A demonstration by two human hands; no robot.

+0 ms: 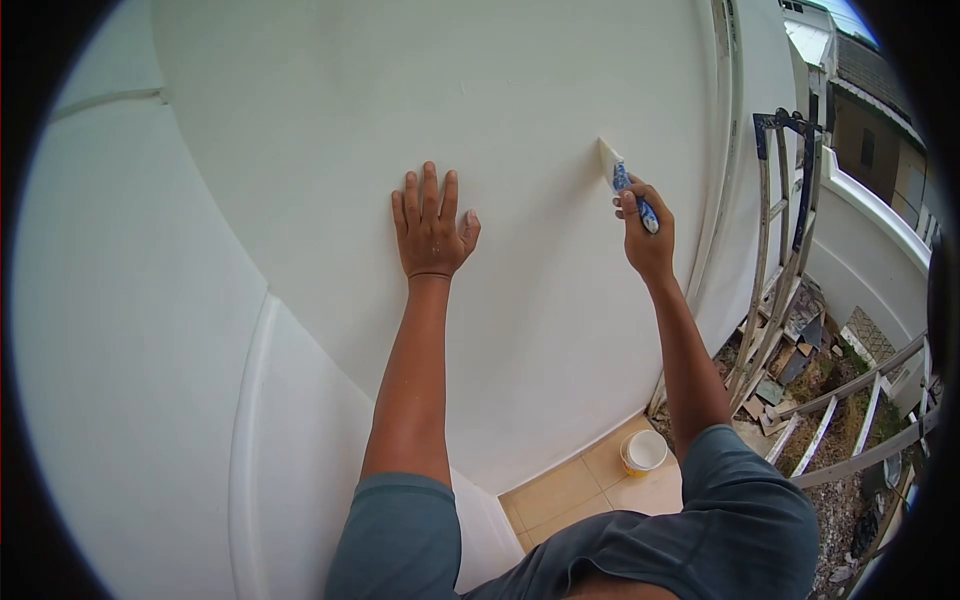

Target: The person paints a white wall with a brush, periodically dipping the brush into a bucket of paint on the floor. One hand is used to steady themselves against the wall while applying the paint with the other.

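Note:
My left hand [434,225] lies flat on the white wall [530,300], fingers spread, holding nothing. To the right, my right hand [648,225] is closed round the blue-and-white handle of a paintbrush [620,178]. The brush tilts up and to the left, and its pale bristle tip touches the wall or is very close to it. Part of the handle is hidden behind my fingers.
A white bucket [646,452] stands on the tiled floor [555,497] below. At the right, outside the opening, a metal ladder [775,250] stands upright near a second ladder [815,437]. Broken tiles and rubble [790,345] cover the ground there.

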